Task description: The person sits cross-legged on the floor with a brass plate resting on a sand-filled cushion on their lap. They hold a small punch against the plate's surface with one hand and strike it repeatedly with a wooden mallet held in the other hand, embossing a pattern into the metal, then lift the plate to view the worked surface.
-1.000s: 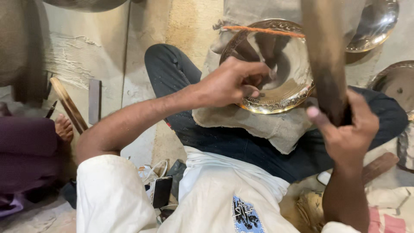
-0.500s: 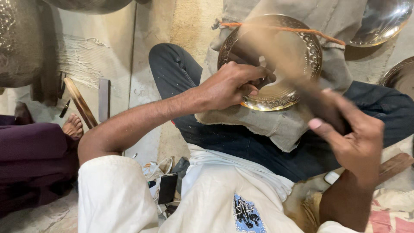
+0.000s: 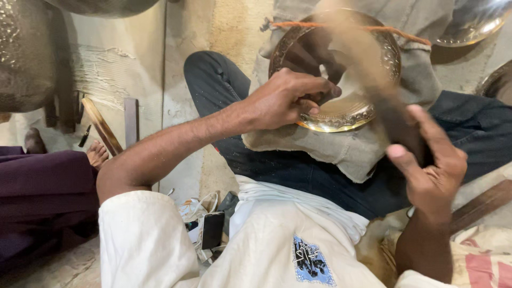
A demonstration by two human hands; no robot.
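A round brass plate point(image 3: 368, 112) with an embossed rim rests on a grey cloth point(image 3: 341, 149) over my lap. My left hand point(image 3: 288, 98) is closed on a small metal tool whose tip touches the plate's inside. My right hand point(image 3: 432, 165) grips a long wooden stick point(image 3: 362, 69), blurred with motion, slanting over the plate. An orange cord point(image 3: 341, 25) runs across the plate's top edge.
Another person's bare foot point(image 3: 97, 154) and purple-clothed leg point(image 3: 42, 186) are at the left. A wooden stick point(image 3: 101, 125) and flat metal bar point(image 3: 130, 121) lie on the floor. A phone point(image 3: 212, 229) lies by my hip. More metal vessels point(image 3: 469, 26) stand at upper right.
The wooden stick in my right hand has swung from upright down across the plate. My left hand has stayed on the plate with its tool.
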